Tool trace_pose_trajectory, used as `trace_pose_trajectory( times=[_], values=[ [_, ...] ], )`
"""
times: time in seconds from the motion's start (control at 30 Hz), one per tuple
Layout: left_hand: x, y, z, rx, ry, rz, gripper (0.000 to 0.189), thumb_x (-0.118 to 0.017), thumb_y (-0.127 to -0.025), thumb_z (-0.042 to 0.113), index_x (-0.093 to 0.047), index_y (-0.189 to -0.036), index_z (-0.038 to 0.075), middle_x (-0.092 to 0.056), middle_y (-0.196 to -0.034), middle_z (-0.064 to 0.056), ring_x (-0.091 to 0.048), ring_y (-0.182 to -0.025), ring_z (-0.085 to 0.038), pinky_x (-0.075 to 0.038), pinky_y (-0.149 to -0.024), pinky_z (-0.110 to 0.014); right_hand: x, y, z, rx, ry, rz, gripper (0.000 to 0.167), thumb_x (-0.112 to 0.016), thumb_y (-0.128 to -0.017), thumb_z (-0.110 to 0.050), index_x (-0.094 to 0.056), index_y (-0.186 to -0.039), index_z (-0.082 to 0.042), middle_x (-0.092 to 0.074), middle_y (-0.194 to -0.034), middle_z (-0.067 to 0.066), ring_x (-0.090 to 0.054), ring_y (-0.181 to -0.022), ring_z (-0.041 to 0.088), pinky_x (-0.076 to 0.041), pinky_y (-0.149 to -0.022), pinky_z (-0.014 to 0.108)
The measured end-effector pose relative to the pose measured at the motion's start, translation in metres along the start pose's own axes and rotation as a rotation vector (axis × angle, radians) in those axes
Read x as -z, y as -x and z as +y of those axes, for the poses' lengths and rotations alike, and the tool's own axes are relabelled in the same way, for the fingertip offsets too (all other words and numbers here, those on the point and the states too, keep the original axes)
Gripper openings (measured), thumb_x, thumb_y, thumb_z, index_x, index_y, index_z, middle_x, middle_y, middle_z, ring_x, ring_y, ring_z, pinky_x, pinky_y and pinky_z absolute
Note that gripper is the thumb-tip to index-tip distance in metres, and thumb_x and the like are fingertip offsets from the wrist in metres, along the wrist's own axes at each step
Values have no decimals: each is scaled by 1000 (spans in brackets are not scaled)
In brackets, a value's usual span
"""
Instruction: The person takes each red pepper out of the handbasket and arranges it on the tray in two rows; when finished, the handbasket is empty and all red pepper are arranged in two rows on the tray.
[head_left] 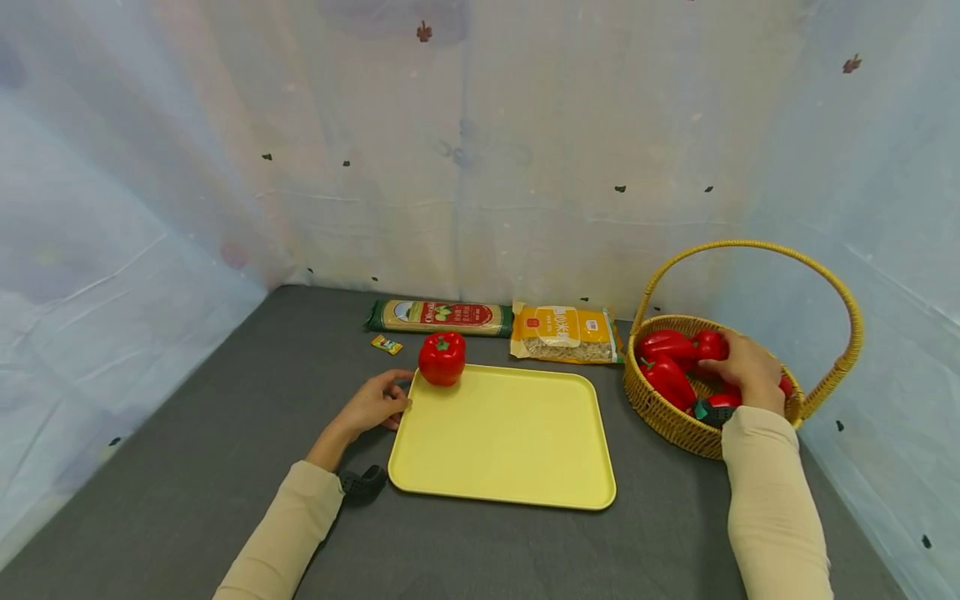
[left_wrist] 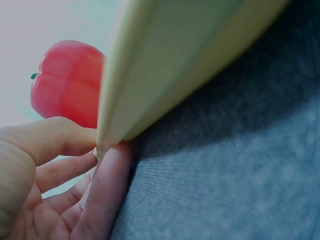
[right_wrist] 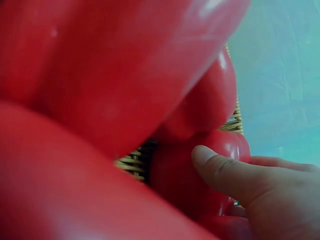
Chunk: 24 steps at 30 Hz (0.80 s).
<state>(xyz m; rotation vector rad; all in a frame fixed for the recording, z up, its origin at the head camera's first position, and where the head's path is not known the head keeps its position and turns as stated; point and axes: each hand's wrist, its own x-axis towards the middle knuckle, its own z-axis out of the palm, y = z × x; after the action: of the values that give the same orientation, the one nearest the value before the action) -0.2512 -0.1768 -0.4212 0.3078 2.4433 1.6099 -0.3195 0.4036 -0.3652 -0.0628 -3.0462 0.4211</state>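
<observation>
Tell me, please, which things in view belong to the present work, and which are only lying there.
In the job, it seems:
yellow tray, held by the left grip
red bell pepper on the tray
wicker basket
red peppers inside it, one held by the right grip

Apparently just lying about:
long green-ended packet
orange packet
small yellow sachet

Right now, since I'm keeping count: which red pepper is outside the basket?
The red pepper at the far left corner of the yellow tray; the other red peppers in view lie inside the wicker basket.
</observation>
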Motion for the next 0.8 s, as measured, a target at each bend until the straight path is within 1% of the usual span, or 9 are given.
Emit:
trace_pose_trajectory(
  times=[0.1, 0.23, 0.33, 0.47, 0.6, 0.73, 0.8],
  values=[
    [1, 1, 1, -11, 8, -2, 50, -56, -90, 0, -38, -135, -8, -55, -87, -23, -58, -59, -18, -54, -54, -34, -1, -1, 2, -19, -6, 4, 76, -67, -83, -39, -33, -135, 6, -43, -121, 37, -45, -102, 53, -40, -77, 64],
    [1, -1, -3, -19, 7, -1, 51, -57, -90, 1, -37, -135, -8, -56, -87, -23, -58, -59, -18, -54, -54, -33, -1, -2, 3, -32, -23, -4, 80, -65, -83, -40, -29, -138, 6, -40, -124, 38, -42, -106, 54, -38, -80, 65],
    [1, -2, -4, -20, 2, -1, 51, -57, -89, 1, -37, -135, -8, -56, -87, -23, -58, -59, -18, -54, -54, -33, -1, -2, 4, -37, -40, -8, 81, -64, -84, -40, -27, -138, 7, -38, -126, 39, -40, -108, 54, -37, -83, 66],
    [1, 0, -2, -15, -7, 3, 50, -57, -90, 1, -38, -135, -9, -56, -86, -22, -57, -60, -18, -54, -54, -32, 1, 0, 2, -43, -67, 1, 80, -64, -84, -39, -27, -138, 8, -37, -125, 39, -38, -108, 53, -36, -85, 67],
    [0, 0, -1, -12, -12, 3, 50, -57, -90, 1, -38, -135, -8, -56, -87, -23, -58, -60, -18, -54, -54, -33, 2, 1, 2, -13, -109, 57, 76, -64, -85, -34, -29, -136, 11, -36, -123, 40, -38, -108, 54, -35, -87, 66],
    [0, 0, 0, -12, -8, 1, 51, -57, -90, 1, -37, -136, -9, -56, -88, -24, -57, -60, -18, -54, -54, -33, 3, 0, 0, 35, -149, 150, 71, -64, -86, -28, -31, -133, 13, -37, -122, 42, -37, -108, 55, -33, -89, 66],
    [0, 0, 0, -11, -9, 1, 51, -57, -90, 1, -37, -136, -8, -56, -88, -24, -57, -60, -18, -54, -54, -33, 5, -1, -2, 43, -169, 196, 69, -64, -87, -26, -31, -134, 12, -37, -123, 41, -37, -109, 55, -33, -90, 66]
  ],
)
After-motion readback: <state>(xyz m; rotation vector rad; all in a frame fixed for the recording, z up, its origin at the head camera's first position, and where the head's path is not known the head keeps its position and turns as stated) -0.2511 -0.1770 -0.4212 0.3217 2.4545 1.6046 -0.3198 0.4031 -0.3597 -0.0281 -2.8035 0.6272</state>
